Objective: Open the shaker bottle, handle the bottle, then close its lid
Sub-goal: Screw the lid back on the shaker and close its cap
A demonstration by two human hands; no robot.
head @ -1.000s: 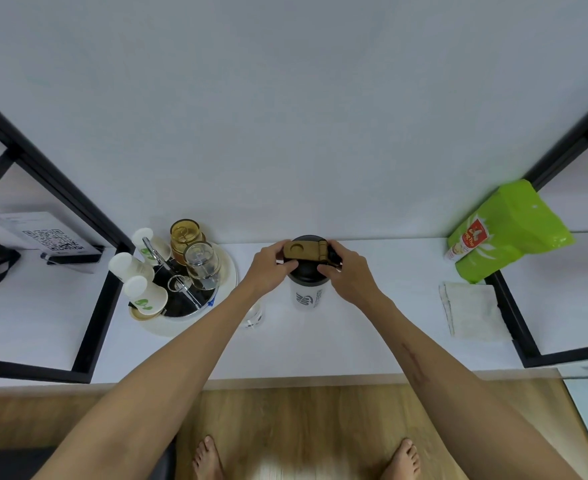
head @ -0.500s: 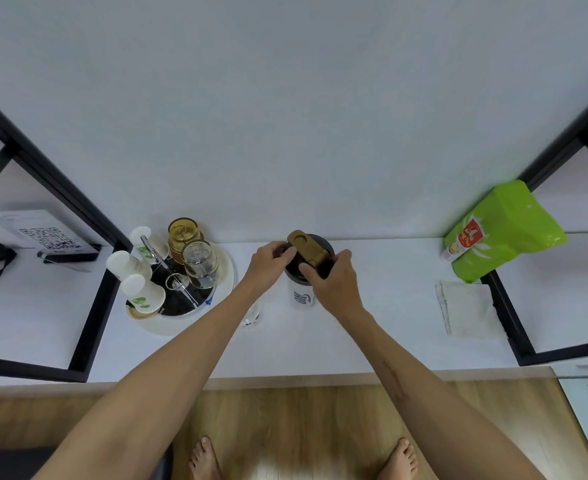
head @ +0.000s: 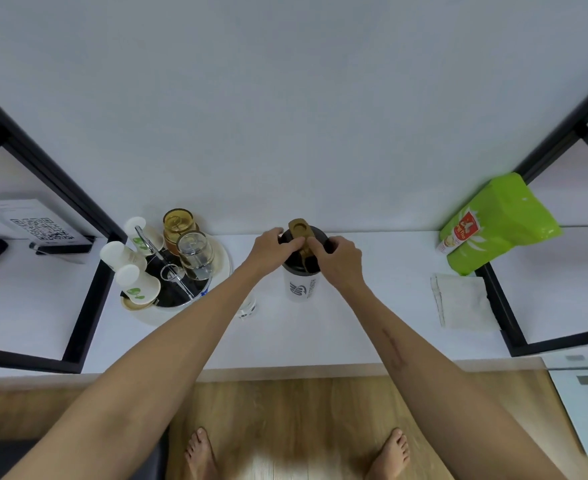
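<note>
While both hands, left hand (head: pixel 272 244) and right hand (head: pixel 337 259), grip the shaker bottle (head: pixel 302 271) lid (head: pixel 303 249), seemingly closed around it, a cup tray (head: pixel 221 271) sits left, green bag (head: pixel 497 223) right.

Looks like rented room or guesthouse, lived-in. White desk (head: pixel 320 334) against plain wall, black metal frame (head: pixel 88 306) at sides. Tray (head: pixel 221 268) with upturned glasses (head: pixel 195 252) and paper cups (head: pixel 136 284), QR-code card (head: pixel 39 226) on stand, green snack bag (head: pixel 500 223), folded cloth (head: pixel 462 301). Wood-plank floor (head: pixel 292 417), bare feet (head: pixel 200 455).
</note>
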